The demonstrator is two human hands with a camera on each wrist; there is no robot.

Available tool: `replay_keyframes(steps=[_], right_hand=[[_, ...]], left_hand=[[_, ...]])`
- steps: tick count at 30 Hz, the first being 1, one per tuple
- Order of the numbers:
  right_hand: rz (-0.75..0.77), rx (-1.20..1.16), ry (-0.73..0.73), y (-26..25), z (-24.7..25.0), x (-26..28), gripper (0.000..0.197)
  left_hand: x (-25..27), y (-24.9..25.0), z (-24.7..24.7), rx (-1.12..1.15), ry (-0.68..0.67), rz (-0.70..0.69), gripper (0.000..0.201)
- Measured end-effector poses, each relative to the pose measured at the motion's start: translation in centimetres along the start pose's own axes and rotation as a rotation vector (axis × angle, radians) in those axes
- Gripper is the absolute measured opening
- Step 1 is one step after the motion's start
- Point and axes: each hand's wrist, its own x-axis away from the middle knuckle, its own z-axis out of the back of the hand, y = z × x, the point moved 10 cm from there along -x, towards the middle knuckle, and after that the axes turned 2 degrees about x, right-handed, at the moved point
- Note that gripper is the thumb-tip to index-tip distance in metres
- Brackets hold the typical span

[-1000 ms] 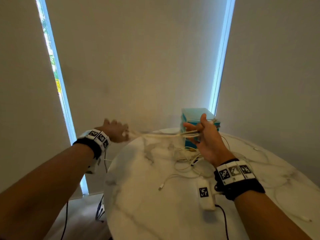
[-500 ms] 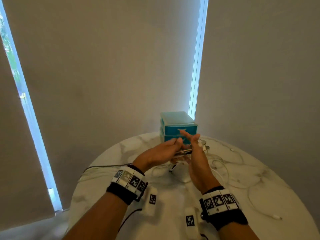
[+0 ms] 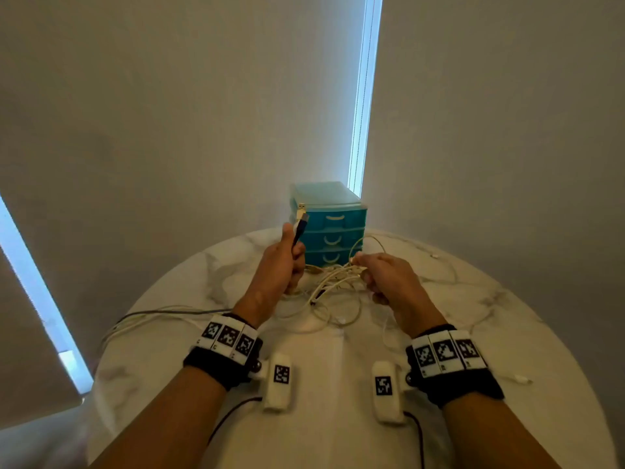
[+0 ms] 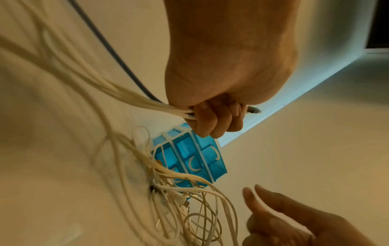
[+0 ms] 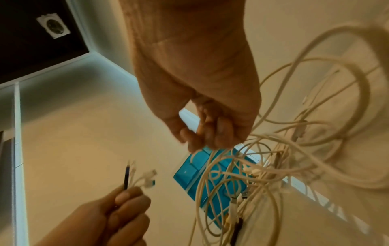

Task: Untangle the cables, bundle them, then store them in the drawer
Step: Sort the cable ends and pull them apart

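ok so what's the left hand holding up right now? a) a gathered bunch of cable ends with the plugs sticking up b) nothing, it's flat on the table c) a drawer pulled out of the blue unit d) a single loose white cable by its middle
a: the left hand grips several cable ends in a fist, plugs poking up in front of the blue drawer unit, whose drawers all sit closed.

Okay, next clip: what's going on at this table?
A person is sorting a tangle of cables on a round marble table. The left hand grips several cable ends upright, plugs sticking out above the fist. The right hand pinches strands in the tangle. Nothing is bundled yet, and the blue drawer unit behind is shut.
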Motion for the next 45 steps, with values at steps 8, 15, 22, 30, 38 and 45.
replay_keyframes(steps=[8,15,22,30,38,45], right_hand=[[0.041,-0.001,0.031,0.7,-0.5,0.9,0.014],[-0.072,-0.343,0.020,1.7,1.6,0.7,0.025],[-0.122,-0.403,-0.013,3.5,0.3,0.0,0.020],[0.238,-0.587,0.067,-0.2,0.9,0.1,0.025],[0.080,-0.572,-0.157,0.0,-2.9,1.0,0.022],[-0.067,-0.284,-0.303,2.0,-5.1,1.8,0.022]], left_hand=[[0.7,-1.2,-0.5,-0.218,-0.070,-0.058,0.037],[-0.1,-4.1,0.4,-0.569,-0.122,0.031,0.031],[-0.4,-2.1,2.2,-0.584,-0.022,-0.061,0.019],[0.8,-0.2,0.3,-0.424,-0.081,-0.153,0.036],[1.2,1.3,1.1,-0.304,0.065,-0.256,0.015],[1.5,1.1,0.1,-0.189,0.000,-0.172,0.030]])
